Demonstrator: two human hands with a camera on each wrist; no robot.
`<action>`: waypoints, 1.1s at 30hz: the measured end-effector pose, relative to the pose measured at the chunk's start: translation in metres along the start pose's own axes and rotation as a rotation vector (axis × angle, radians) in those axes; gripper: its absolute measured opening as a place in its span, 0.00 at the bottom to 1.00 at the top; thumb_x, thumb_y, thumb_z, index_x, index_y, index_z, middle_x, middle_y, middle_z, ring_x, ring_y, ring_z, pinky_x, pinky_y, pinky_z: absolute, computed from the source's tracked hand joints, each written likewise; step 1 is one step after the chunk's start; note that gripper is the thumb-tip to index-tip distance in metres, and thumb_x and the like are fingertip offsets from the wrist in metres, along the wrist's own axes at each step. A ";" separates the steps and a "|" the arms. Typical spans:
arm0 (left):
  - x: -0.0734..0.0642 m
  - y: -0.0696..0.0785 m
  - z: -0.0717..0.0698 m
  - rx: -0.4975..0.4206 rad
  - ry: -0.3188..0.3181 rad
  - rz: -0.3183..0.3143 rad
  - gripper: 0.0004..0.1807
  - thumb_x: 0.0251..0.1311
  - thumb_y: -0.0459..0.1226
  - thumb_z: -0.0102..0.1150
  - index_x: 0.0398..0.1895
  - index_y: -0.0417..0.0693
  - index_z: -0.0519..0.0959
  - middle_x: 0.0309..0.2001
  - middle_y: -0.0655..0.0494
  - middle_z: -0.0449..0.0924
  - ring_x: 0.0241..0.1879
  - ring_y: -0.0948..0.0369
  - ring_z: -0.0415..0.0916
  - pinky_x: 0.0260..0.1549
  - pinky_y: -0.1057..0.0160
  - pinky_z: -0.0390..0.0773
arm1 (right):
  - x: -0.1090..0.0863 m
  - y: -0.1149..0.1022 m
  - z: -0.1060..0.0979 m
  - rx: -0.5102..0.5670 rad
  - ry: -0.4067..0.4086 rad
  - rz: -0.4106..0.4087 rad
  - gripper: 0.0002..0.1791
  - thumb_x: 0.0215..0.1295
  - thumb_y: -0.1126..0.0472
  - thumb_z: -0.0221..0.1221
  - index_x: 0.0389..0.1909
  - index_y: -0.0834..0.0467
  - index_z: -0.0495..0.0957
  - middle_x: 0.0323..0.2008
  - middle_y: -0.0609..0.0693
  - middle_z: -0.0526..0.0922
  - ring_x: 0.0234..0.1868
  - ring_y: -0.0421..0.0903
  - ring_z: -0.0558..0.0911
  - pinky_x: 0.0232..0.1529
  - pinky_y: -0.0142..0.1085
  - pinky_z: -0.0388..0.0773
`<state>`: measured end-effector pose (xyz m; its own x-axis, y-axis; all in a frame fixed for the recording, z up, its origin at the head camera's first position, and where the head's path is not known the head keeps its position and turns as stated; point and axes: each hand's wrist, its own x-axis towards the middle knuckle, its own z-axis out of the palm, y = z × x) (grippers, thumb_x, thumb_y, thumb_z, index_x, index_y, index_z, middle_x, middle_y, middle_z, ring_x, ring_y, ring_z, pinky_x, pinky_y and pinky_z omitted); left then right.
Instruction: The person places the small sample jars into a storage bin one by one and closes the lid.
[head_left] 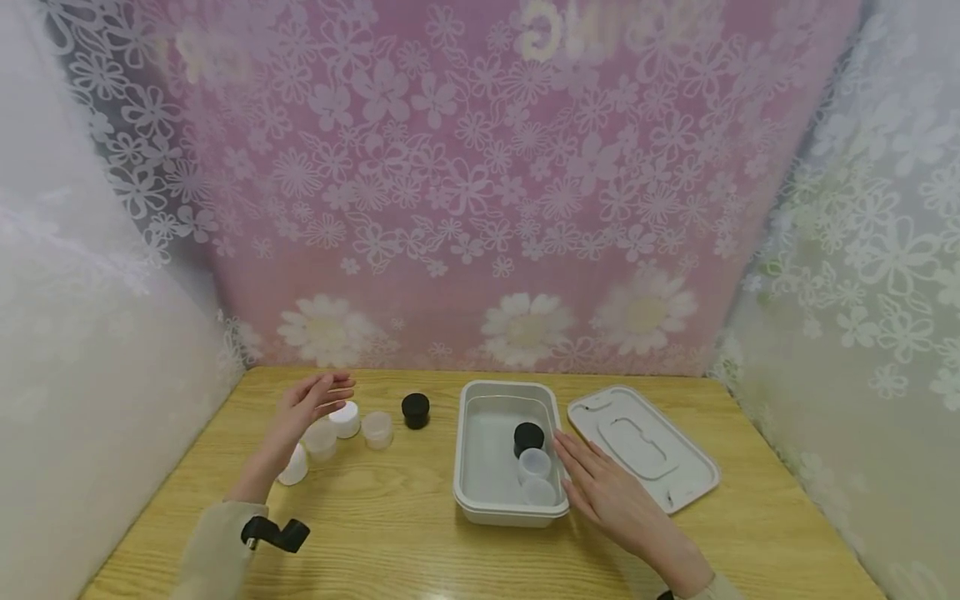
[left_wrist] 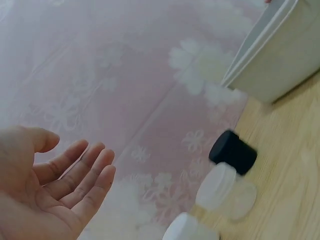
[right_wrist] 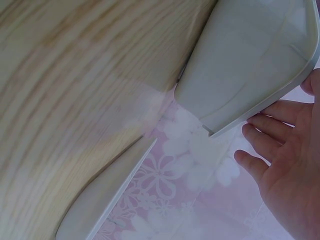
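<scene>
My left hand (head_left: pixel 303 410) is raised over a row of small round jars at the left, its fingers loosely extended and holding nothing. Below and beside it are a white-lidded jar (head_left: pixel 345 420), a frosted jar (head_left: pixel 321 442) and a white jar (head_left: pixel 293 467). Farther right come a translucent jar (head_left: pixel 377 431) and a black jar (head_left: pixel 416 411). With nearly straight fingers, my right hand (head_left: pixel 611 496) lies along the right rim of a pale rectangular box (head_left: pixel 468 506). Inside that box, a black jar (head_left: pixel 528 437) and two translucent jars (head_left: pixel 535 463) line the right wall.
A pale lid (head_left: pixel 690 475) with a recessed centre lies on the wooden table (head_left: pixel 390 533), to the right of the box. Flowered curtains (head_left: pixel 465 183) close off the back and both sides. A black wrist mount (head_left: pixel 275 532) sits on the left sleeve.
</scene>
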<state>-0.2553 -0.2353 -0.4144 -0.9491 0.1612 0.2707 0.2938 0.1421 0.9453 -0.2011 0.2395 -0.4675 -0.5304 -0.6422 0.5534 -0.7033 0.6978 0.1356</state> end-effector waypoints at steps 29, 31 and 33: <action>-0.070 -0.046 -0.060 0.464 0.054 -0.106 0.35 0.62 0.39 0.71 0.67 0.31 0.68 0.64 0.32 0.73 0.62 0.38 0.72 0.56 0.52 0.82 | 0.001 -0.002 0.000 0.003 0.013 0.000 0.29 0.82 0.50 0.43 0.67 0.70 0.72 0.67 0.62 0.74 0.74 0.47 0.65 0.79 0.27 0.36; -0.072 -0.050 -0.060 0.436 0.046 -0.125 0.36 0.60 0.37 0.72 0.67 0.29 0.68 0.63 0.31 0.72 0.61 0.37 0.72 0.52 0.61 0.83 | 0.001 -0.002 0.000 0.008 0.006 0.002 0.29 0.82 0.50 0.43 0.67 0.70 0.72 0.67 0.62 0.74 0.70 0.53 0.72 0.79 0.27 0.35; -0.074 -0.054 -0.061 0.416 0.044 -0.152 0.36 0.59 0.37 0.73 0.66 0.30 0.68 0.62 0.31 0.73 0.60 0.37 0.73 0.48 0.67 0.83 | 0.001 -0.002 0.000 0.008 0.004 0.002 0.29 0.82 0.50 0.44 0.67 0.70 0.72 0.67 0.62 0.74 0.66 0.57 0.76 0.79 0.27 0.35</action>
<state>-0.2081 -0.3142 -0.4746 -0.9863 0.0672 0.1506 0.1627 0.5437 0.8234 -0.2003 0.2374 -0.4669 -0.5301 -0.6396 0.5567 -0.7061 0.6965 0.1279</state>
